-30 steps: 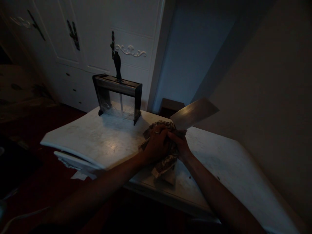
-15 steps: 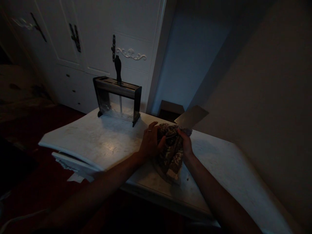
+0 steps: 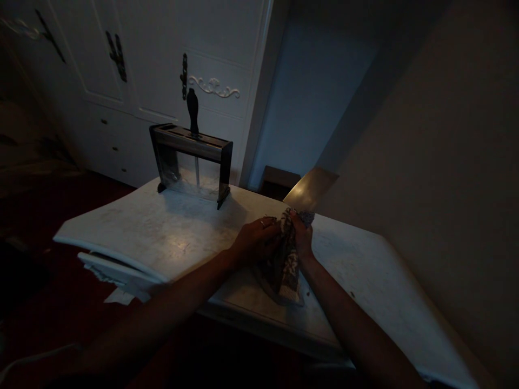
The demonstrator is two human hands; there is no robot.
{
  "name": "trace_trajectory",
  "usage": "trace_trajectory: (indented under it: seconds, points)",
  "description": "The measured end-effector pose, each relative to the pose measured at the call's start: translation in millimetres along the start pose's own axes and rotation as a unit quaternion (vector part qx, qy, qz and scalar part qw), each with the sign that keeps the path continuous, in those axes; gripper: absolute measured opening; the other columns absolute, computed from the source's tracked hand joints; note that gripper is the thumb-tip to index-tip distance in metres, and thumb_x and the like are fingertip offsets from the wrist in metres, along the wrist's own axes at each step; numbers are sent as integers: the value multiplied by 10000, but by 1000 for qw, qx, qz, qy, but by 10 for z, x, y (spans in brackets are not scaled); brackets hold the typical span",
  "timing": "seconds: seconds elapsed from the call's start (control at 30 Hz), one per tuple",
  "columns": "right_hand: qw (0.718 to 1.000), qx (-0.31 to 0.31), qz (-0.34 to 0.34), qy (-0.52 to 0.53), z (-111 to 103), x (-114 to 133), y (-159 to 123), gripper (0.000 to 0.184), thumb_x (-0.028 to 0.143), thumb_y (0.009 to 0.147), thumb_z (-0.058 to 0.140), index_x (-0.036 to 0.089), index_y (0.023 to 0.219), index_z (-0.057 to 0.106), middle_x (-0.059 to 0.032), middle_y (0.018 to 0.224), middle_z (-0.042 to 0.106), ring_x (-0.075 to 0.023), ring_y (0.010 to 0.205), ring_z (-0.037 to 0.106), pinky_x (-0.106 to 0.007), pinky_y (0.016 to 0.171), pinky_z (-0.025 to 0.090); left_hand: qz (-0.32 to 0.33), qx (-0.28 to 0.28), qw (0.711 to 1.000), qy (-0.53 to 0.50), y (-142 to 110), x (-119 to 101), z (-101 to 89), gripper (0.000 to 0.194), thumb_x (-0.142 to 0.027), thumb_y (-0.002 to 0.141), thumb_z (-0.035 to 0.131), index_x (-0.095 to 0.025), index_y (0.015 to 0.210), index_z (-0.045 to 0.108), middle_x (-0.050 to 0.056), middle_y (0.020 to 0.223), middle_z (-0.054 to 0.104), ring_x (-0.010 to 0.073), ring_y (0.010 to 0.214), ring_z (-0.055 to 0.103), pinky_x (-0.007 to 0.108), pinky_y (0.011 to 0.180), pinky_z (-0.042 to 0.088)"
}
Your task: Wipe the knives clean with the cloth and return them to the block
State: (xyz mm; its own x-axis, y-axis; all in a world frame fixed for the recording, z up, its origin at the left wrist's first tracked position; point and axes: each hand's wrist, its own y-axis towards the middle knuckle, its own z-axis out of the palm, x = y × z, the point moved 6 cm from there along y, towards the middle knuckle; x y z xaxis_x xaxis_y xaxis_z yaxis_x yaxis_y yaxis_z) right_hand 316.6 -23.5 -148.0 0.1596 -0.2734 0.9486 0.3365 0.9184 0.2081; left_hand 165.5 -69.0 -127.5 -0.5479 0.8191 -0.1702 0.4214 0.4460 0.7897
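Note:
A patterned brown-and-pale cloth (image 3: 290, 270) hangs bunched between my two hands over the white tabletop. My right hand (image 3: 302, 237) is closed round its upper part, thumb on top. Beyond that fist sticks out the broad metal blade of a cleaver (image 3: 311, 188), tilted up to the right; its handle is hidden in the cloth and hand. My left hand (image 3: 257, 240), with a ring on one finger, pinches the cloth's left side, its fingertips partly hidden in the folds.
A knife block (image 3: 190, 141) with clear sides stands at the table's back left, one black-handled tool (image 3: 193, 111) upright in it. The white table (image 3: 162, 227) has a partly pulled-out drawer (image 3: 121, 275) at the left. A white wardrobe (image 3: 154, 65) stands behind; a wall rises at right.
My left hand has turned and closed further into the cloth, which is now gathered narrower near my right fist. The cleaver blade has tilted and catches more light. The view has shifted slightly.

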Motion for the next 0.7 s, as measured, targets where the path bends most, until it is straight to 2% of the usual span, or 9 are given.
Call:
trace_trajectory:
  seconds: [0.07,0.13,0.23,0.37,0.47,0.57,0.7]
  points:
    - [1000,-2,7,-8,9,10,-11,439,541,589,806,166,777,673,-11,758,662,-195,699,591,-322,657,499,39,-11,999,24,2,-76,-25,212,-294,946,484,-176,908,656,82,896,644,179,872,609,296,726,482]
    - [1000,-1,9,-2,28,19,-21,436,537,588,807,169,774,668,-9,754,655,-190,690,585,-315,642,490,57,-27,997,52,6,-141,-53,217,-318,939,506,-184,897,671,94,925,654,203,923,615,344,776,478]
    - [1000,7,22,17,53,7,-26,444,534,576,821,173,772,653,0,738,637,-180,688,575,-300,635,479,93,-38,993,60,1,-246,-53,225,-334,914,544,-207,1039,681,115,1172,647,256,1101,591,436,905,457]
    - [997,3,69,33,31,-72,-7,461,562,565,830,182,702,609,23,659,580,-150,625,538,-271,573,451,121,3,992,30,-15,-309,41,317,-298,937,486,-168,1183,637,92,1329,606,234,1275,522,424,1076,404]
    - [995,-14,80,58,-12,-126,25,491,570,524,849,181,714,617,13,693,615,-160,660,572,-270,593,484,115,21,993,35,-17,-286,99,473,-350,959,451,-89,1347,524,133,1379,565,247,1348,462,434,1154,341]
    - [992,-9,77,99,-15,-175,61,490,548,533,856,171,781,666,-10,805,677,-176,761,620,-275,688,531,72,33,995,55,-3,-202,147,625,-426,968,443,-15,1437,401,185,1417,515,273,1400,394,459,1176,305]
    - [985,2,93,148,-4,-257,95,458,473,550,874,161,834,696,-12,881,707,-168,830,648,-266,797,542,37,60,994,80,0,-113,206,652,-462,981,408,-25,1465,374,184,1480,440,300,1428,341,495,1183,266]
